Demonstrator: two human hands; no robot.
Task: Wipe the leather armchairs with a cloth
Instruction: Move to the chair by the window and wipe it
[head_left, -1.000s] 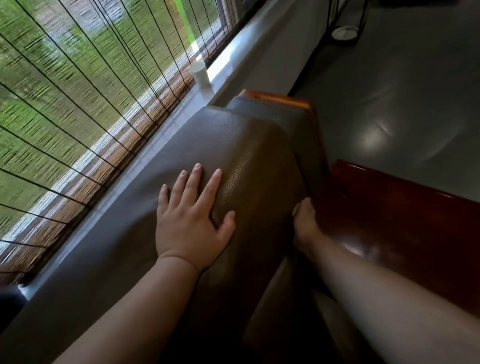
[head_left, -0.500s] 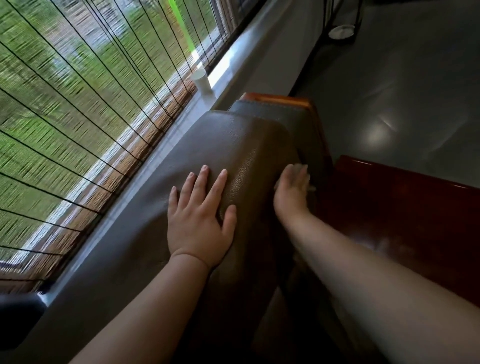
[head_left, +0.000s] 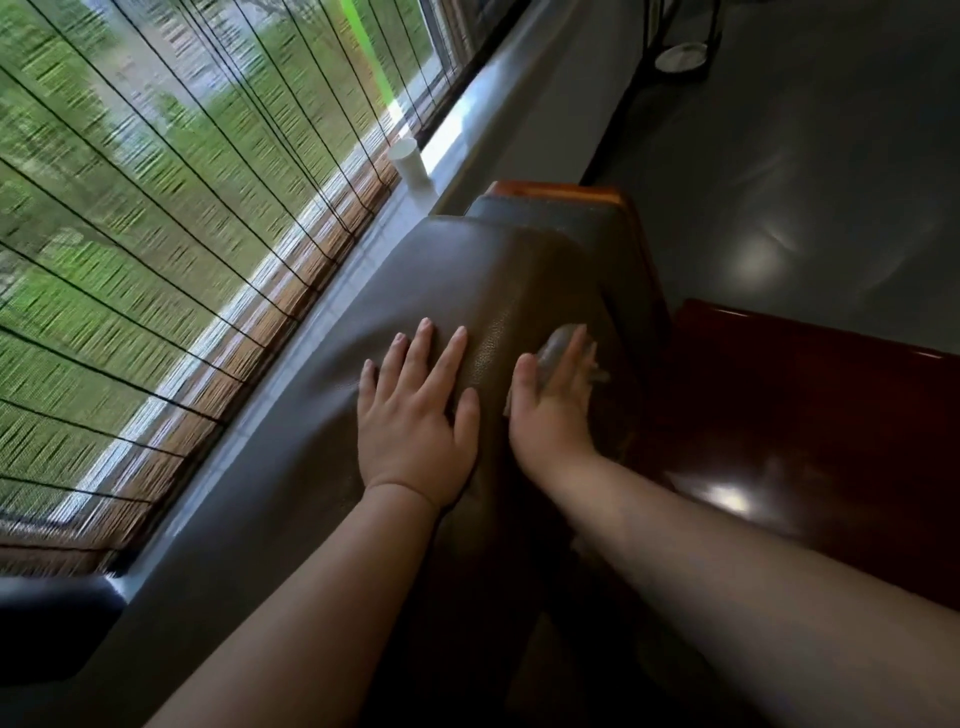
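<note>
Armchair (head_left: 498, 291): brown leather, its padded back set just beside a window ledge; dark polished wood frame (head_left: 779, 415) seen at the right.
Left hand (head_left: 415, 415): laid flat on the top of the leather back, fingers straight and spread, nothing held.
Right hand (head_left: 553, 400): pressed against the front face of the back, just beside the left hand, fingers extended over a cloth.
Cloth (head_left: 558, 345): pale, blurred, apparently a thin wipe; trapped between the right fingers and the leather.
Cup (head_left: 408, 161): white, upright on the ledge, well apart from both hands.
Blind (head_left: 182, 234): woven, hung over the window.
Floor (head_left: 805, 182): grey, glossy.
</note>
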